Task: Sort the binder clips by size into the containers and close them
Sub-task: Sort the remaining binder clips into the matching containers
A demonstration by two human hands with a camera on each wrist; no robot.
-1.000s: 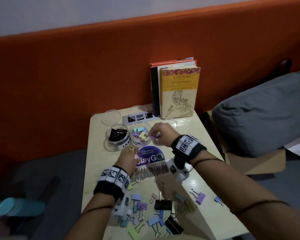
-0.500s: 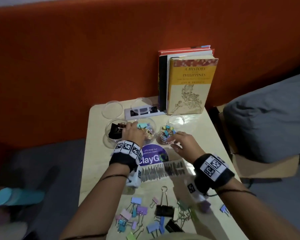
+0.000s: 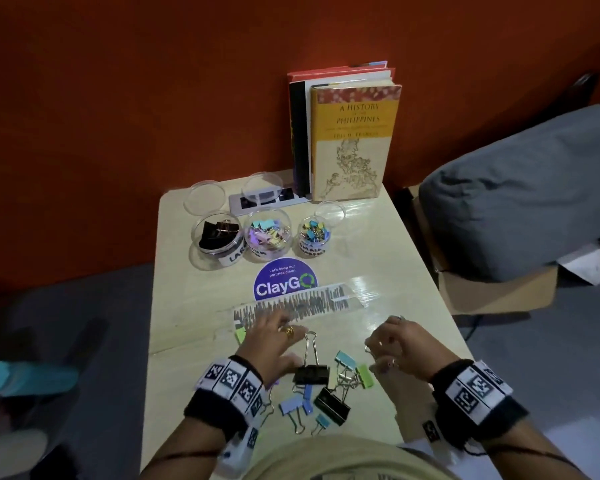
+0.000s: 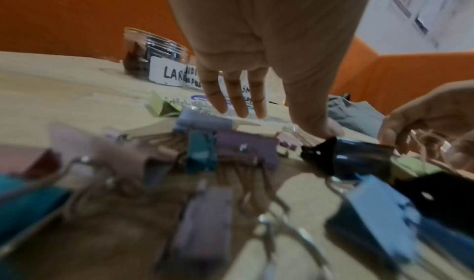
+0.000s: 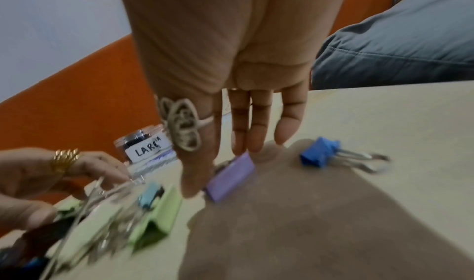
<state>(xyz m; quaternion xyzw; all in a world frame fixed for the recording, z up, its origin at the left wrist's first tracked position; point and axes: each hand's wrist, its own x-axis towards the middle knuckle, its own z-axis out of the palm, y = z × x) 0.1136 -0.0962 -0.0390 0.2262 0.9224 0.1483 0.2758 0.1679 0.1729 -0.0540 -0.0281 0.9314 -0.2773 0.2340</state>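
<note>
Clips (image 3: pixel 321 393) lie in a heap on the bench (image 3: pixel 378 258), near the person. They are small, light, hard and a bit slippery; the wire loops are good to pinch. Left hand (image 3: pixel 274 344) and right hand (image 3: pixel 400 348) hover spread above them, holding nothing.

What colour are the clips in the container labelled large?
Black, the clips in the large container; clearest in the head view.

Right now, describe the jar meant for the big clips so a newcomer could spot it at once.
Start at the upright books at the table's far edge. In front of them stand three clear open jars in a row; take the leftmost jar. It alone holds only black clips, and its white label begins "LAR", while the other two hold pastel clips.
</note>
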